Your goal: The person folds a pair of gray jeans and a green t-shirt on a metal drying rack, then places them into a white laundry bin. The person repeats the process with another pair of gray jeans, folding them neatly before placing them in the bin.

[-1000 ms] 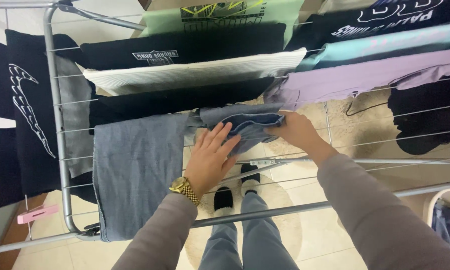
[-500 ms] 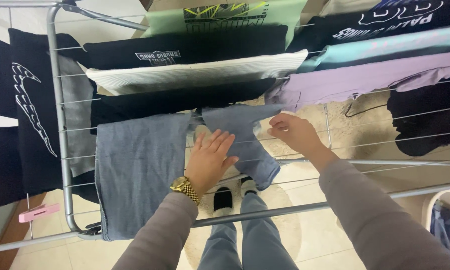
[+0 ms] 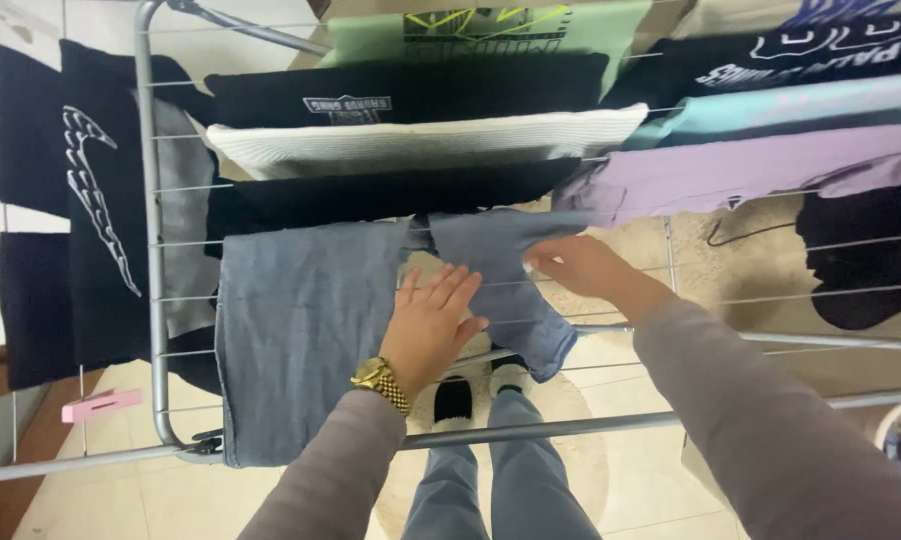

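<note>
The far clothes are cut off by the top edge of the view, and the right end of the drying rack (image 3: 155,300) runs out of sight. The right hand (image 3: 580,268) partly hides its own fingertips, so whether they pinch or merely press the cloth cannot be told. They meet the upper right edge of a small blue-grey garment (image 3: 505,290) draped over the wires near the rack's middle. The left hand (image 3: 428,325), with a gold watch (image 3: 382,383) at the wrist, lies flat and open, fingers spread narrowly, on the garment's left edge, just beside a larger grey cloth (image 3: 305,330) hanging toward the left side.
</note>
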